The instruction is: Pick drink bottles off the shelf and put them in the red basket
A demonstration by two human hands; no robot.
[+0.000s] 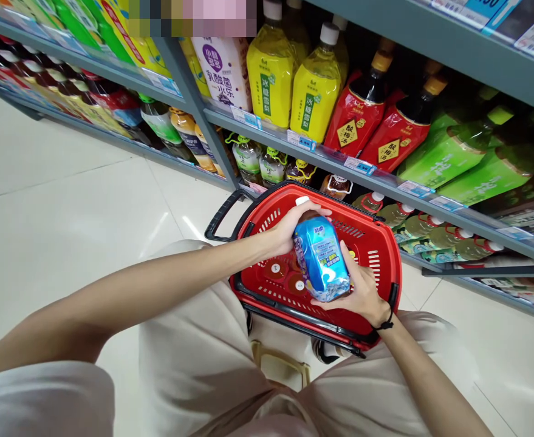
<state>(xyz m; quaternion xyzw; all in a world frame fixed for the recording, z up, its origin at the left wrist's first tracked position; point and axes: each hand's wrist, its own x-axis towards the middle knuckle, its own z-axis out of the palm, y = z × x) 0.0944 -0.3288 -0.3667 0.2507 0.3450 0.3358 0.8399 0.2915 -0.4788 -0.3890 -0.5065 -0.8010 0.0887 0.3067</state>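
A blue-labelled drink bottle with a white cap [322, 258] is tilted over the basket between my two hands. My left hand [291, 224] is closed round its neck end, near the cap. Around the lower end, my right hand [360, 288] grips the bottle with the thumb along its side; a black band is on that wrist. Below is a red shopping basket [387, 243] with a black handle, standing between my knees. Inside it, bottles with round white-marked tops [276, 270] show at the left; the held bottle hides part of the inside.
Grey shelves [267, 130] full of drinks run across the front, with yellow bottles [314, 91], red-labelled bottles [397, 133] and green-labelled bottles [489, 164]. Large handled bottles [271, 164] stand on the bottom shelf, close behind the basket. Pale tiled floor [66, 182] lies at the left.
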